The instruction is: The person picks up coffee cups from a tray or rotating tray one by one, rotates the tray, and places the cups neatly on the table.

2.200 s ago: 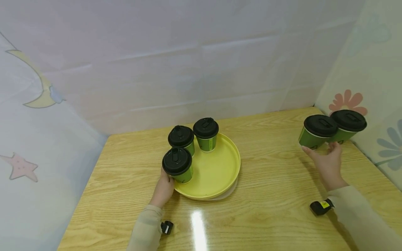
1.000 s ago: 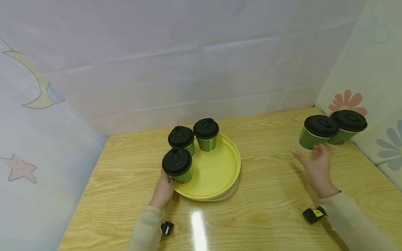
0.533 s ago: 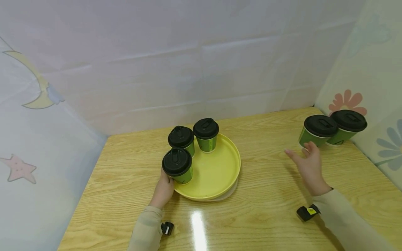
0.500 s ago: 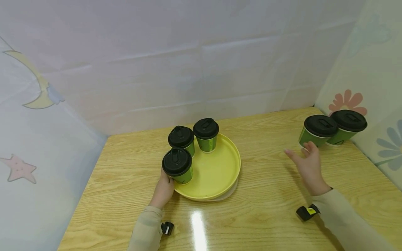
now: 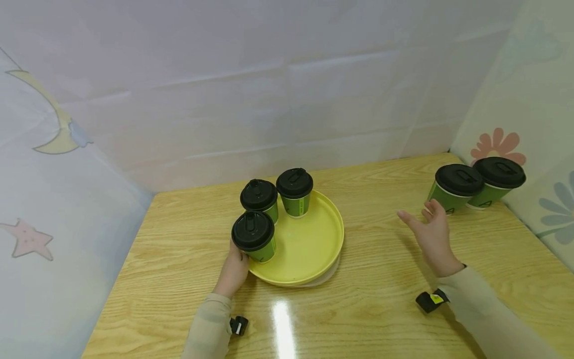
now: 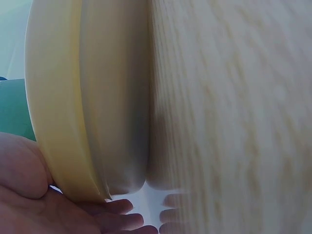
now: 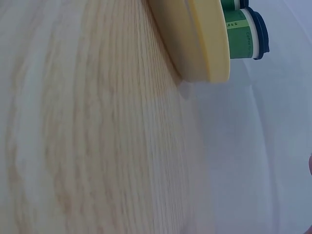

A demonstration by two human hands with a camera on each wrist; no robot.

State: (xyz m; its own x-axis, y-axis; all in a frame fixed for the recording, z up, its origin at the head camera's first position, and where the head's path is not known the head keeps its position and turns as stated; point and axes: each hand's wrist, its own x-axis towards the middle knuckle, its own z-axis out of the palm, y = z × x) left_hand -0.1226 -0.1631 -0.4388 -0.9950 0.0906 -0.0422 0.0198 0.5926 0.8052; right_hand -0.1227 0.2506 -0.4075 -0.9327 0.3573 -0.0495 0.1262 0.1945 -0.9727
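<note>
A round yellow tray [image 5: 309, 249] sits on a paler round base [image 5: 331, 273]. On its left side stand three green paper cups with black lids: a front cup [image 5: 253, 231], a middle cup [image 5: 258, 195] and a back cup [image 5: 294, 183]. My left hand [image 5: 234, 269] grips the tray's left rim, beside the front cup; in the left wrist view the thumb [image 6: 22, 165] lies at the rim and the fingers reach underneath. My right hand [image 5: 431, 239] is empty, thumb and fingers spread, just in front of a left-hand lidded cup [image 5: 457, 182] at the far right.
Another green lidded cup [image 5: 498, 174] stands against that one, near the right wall. The wooden table [image 5: 372, 309] meets a pale cloth backdrop [image 5: 224, 99] behind. Small black devices are strapped to both wrists, such as the right wrist device [image 5: 429, 301].
My right hand has let go of the left cup of the right-hand pair and drawn back to the left. The left hand, the tray and the cups stay in place.
</note>
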